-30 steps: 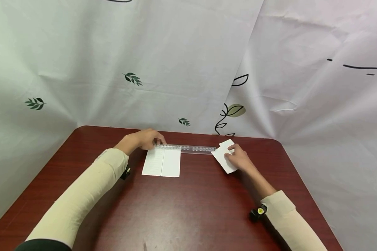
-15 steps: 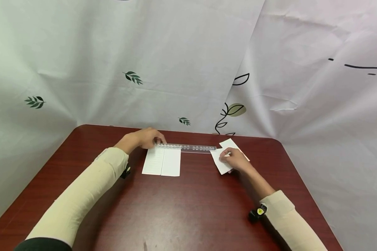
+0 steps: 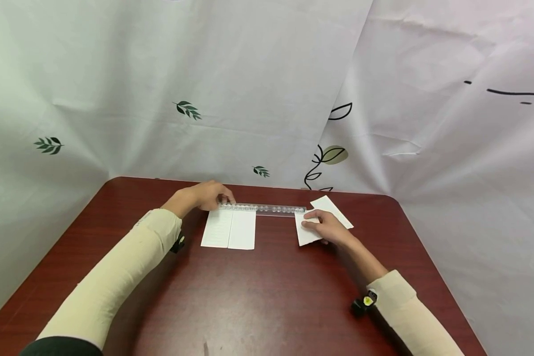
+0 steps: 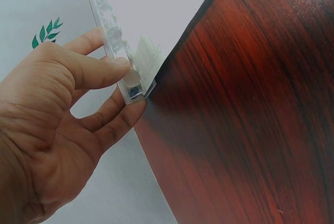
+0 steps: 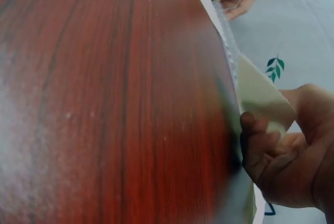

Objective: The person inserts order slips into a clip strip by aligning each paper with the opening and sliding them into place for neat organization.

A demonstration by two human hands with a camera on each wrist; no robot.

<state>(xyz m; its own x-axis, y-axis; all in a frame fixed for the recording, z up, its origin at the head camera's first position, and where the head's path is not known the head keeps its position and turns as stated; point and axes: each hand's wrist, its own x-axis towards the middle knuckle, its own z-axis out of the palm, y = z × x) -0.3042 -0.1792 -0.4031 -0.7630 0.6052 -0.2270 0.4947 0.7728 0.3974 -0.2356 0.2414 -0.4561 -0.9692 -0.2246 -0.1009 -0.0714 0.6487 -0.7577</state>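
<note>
A clear ticket rail (image 3: 278, 209) with a row of glassy balls lies across the back of the table. My left hand (image 3: 207, 196) pinches its left end between thumb and fingers; the left wrist view shows the thumb on top of the rail (image 4: 112, 38). Two white paper slips (image 3: 242, 230) hang side by side from the rail's left half. With my right hand (image 3: 329, 226) I pinch a third white slip (image 3: 306, 234), whose top edge overlaps the rail's right end. In the right wrist view this slip (image 5: 261, 96) stands tilted up from the table.
Another white slip (image 3: 333, 211) lies slantwise on the table behind my right hand. The reddish-brown wooden table (image 3: 249, 296) stretches toward me. A pale printed cloth (image 3: 231, 89) hangs behind its back edge.
My right hand has parted one slip from the other, which stays on the table, and turned it straighter while moving it left to the rail's right end. The left hand keeps still.
</note>
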